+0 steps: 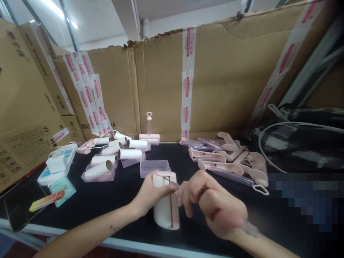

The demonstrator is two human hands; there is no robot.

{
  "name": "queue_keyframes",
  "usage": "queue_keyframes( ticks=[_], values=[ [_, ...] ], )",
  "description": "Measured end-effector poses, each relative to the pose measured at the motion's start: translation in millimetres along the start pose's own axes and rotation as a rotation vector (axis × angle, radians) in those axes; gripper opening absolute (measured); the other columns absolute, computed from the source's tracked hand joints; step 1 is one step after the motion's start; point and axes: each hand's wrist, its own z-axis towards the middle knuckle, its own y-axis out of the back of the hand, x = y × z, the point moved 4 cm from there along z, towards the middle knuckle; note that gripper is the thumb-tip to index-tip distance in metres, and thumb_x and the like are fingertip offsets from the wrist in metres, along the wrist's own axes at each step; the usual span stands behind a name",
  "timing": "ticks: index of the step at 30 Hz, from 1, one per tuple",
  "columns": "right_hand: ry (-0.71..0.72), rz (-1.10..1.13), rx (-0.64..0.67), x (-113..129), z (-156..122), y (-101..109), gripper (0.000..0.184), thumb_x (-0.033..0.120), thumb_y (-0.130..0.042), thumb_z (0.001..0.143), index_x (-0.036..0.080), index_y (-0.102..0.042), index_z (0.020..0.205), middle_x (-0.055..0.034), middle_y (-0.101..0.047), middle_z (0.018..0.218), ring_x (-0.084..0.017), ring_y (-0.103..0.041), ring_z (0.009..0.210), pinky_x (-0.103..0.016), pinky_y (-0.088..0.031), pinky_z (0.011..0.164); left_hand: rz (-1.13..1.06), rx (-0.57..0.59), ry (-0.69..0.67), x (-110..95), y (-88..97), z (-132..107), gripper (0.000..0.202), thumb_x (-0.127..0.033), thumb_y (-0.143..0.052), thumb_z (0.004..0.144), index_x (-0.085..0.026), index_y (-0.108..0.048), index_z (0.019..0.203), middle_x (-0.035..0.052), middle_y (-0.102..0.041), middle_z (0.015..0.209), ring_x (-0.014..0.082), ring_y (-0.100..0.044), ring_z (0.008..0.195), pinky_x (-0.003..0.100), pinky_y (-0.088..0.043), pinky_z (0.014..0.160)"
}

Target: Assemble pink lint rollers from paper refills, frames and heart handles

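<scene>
My left hand (150,195) is wrapped round a white lint-roller roll in a pink frame (166,211), held upright near the table's front edge. Just to its right, my right hand (208,202) is closed in a pinch on a thin metal tool (172,183) whose tip touches the top of the roll. Behind the roll lies an empty translucent case (154,167). Several more white rolls (130,154) lie in clear trays at the back left. A heap of pink roller handles (228,161) is at the back right.
Taped cardboard boxes (215,79) wall in the black table (120,193) at the back and left. One assembled roller (149,134) stands upright by the back wall. A phone (18,208) and coloured cards (53,195) lie at the left; a black bag with a white cord (301,143) at the right.
</scene>
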Motion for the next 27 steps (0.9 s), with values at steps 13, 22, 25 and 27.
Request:
queue_keyframes(
  ticks=[13,22,25,27],
  values=[
    [-0.091,-0.342,0.561,-1,30,-3,0.027,0.030,-0.037,0.094,0.014,-0.058,0.100,-0.0135,-0.061,0.105,-0.020,-0.056,0.106,-0.042,-0.044,0.096,0.095,0.128,-0.080,-9,10.2,1,0.034,-0.031,-0.075,0.065,-0.015,-0.061,0.092,0.0054,-0.064,0.093,0.0207,-0.058,0.089,0.028,-0.045,0.078],
    [0.313,-0.738,0.248,-31,19,39,0.024,0.013,-0.035,0.089,0.015,-0.058,0.082,-0.0102,-0.070,0.082,-0.016,-0.067,0.084,-0.030,-0.055,0.078,-0.125,0.001,-0.012,-12,-20.2,37,0.029,-0.025,-0.081,0.056,-0.013,-0.063,0.074,0.0010,-0.064,0.074,0.0138,-0.058,0.068,0.023,-0.044,0.064],
    [0.259,-0.825,0.117,-35,22,64,0.028,0.014,-0.034,0.090,0.015,-0.060,0.080,-0.0090,-0.070,0.077,-0.016,-0.068,0.080,-0.029,-0.057,0.073,-0.144,-0.003,-0.003,-12,-40.2,56,0.028,-0.030,-0.080,0.056,-0.013,-0.062,0.071,-0.0009,-0.061,0.064,0.0128,-0.056,0.060,0.023,-0.043,0.058],
    [0.219,-0.866,0.049,-33,25,79,0.030,0.015,-0.033,0.090,0.016,-0.060,0.077,-0.0082,-0.070,0.074,-0.017,-0.068,0.077,-0.030,-0.057,0.071,-0.152,0.000,0.006,-12,-52.9,69,0.030,-0.031,-0.080,0.055,-0.013,-0.062,0.070,-0.0009,-0.059,0.060,0.0129,-0.055,0.057,0.023,-0.042,0.056]
  ],
)
